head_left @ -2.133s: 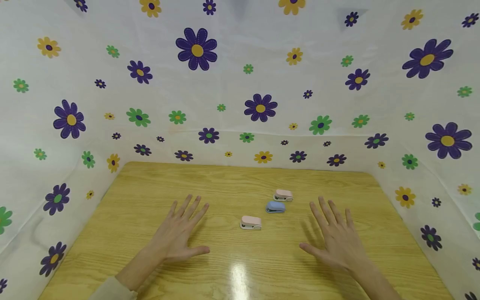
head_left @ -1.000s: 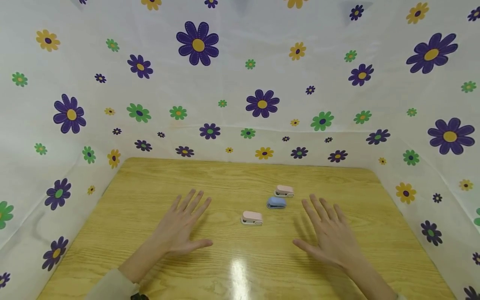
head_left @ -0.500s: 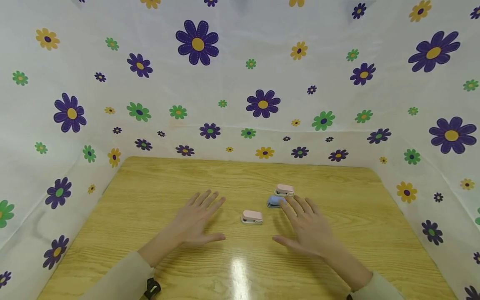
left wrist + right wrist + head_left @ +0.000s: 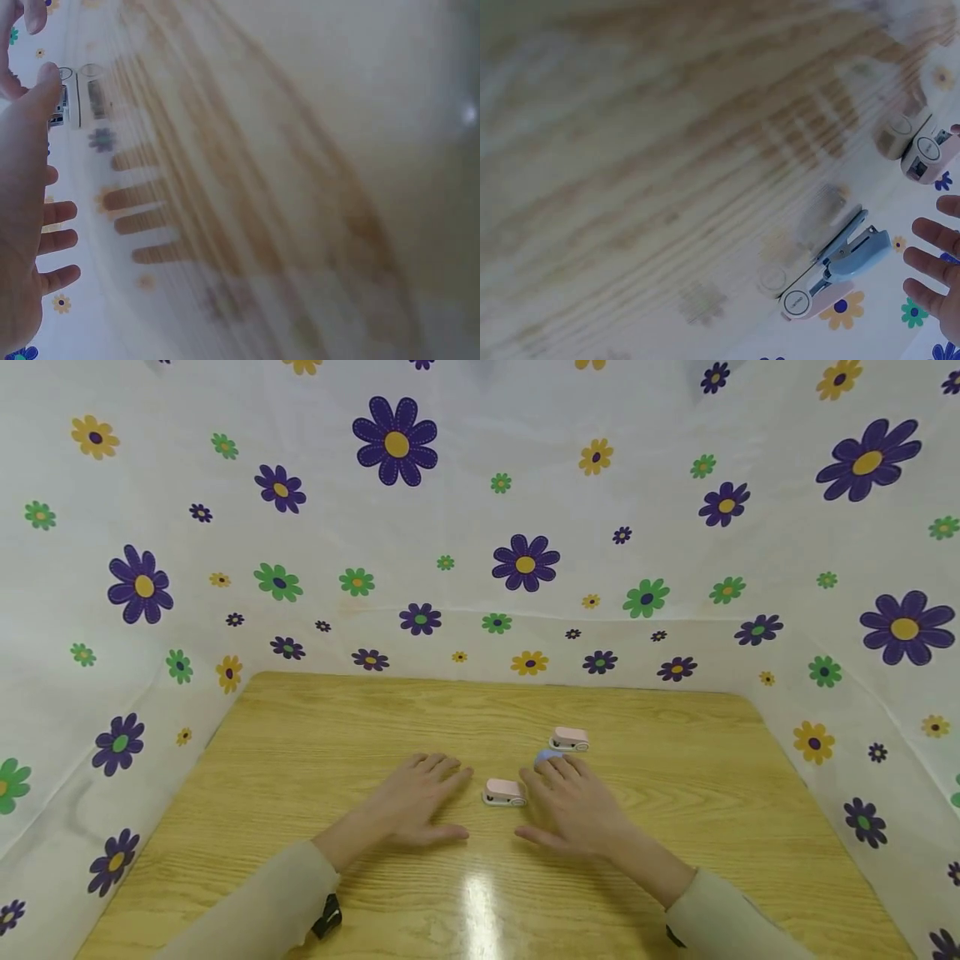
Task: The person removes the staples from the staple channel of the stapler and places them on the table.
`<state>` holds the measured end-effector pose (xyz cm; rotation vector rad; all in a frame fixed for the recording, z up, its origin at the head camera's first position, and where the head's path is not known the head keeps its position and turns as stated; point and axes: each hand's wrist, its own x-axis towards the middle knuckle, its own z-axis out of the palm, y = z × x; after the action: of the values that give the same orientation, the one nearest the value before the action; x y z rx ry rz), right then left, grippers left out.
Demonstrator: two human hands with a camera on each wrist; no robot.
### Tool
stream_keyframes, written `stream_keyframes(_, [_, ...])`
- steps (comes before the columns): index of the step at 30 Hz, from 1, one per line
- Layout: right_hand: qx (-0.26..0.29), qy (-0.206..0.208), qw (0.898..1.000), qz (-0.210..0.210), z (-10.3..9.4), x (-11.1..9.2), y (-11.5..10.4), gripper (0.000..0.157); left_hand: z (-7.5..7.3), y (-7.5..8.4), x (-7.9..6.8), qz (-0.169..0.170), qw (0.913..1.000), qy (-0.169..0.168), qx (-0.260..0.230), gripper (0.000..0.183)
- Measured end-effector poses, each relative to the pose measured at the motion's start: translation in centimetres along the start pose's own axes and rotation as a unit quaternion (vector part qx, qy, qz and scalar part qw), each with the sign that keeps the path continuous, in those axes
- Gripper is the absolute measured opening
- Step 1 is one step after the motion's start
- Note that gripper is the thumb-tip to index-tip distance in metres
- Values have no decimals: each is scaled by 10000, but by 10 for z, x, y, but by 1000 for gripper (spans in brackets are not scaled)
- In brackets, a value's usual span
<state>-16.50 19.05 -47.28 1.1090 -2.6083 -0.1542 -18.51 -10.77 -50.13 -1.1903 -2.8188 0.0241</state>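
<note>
Three small staplers lie on the wooden table. The near pink stapler sits between my two hands. My left hand is to its left, fingers relaxed and thumb pointing toward the middle, holding nothing. My right hand is on its right, fingertips close to it and overlapping the blue stapler in the head view. Behind that is the far pink stapler. The right wrist view shows the blue stapler apart from the loosely spread right fingers, with the far pink stapler partly hidden behind it.
The wood-grain table is glossy, with a bright reflection near its front. A white cloth printed with purple, yellow and green flowers stands along the back and both sides. A black strap shows under the left sleeve.
Both hands have moved inward from the sides toward the near pink stapler, the right one now covering most of the blue stapler. Fingers were spread wider before. The staplers stay in place.
</note>
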Motion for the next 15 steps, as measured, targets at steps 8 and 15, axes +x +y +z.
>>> stream_keyframes(8, [-203, -165, 9993, -265, 4, 12, 0, 63, 0, 6, 18, 236, 9996, -123, 26, 79])
stream_keyframes(15, [-402, -169, 9981, -440, 15, 18, 2, 44, 2, 9, 32, 416, 9989, -14, 235, 65])
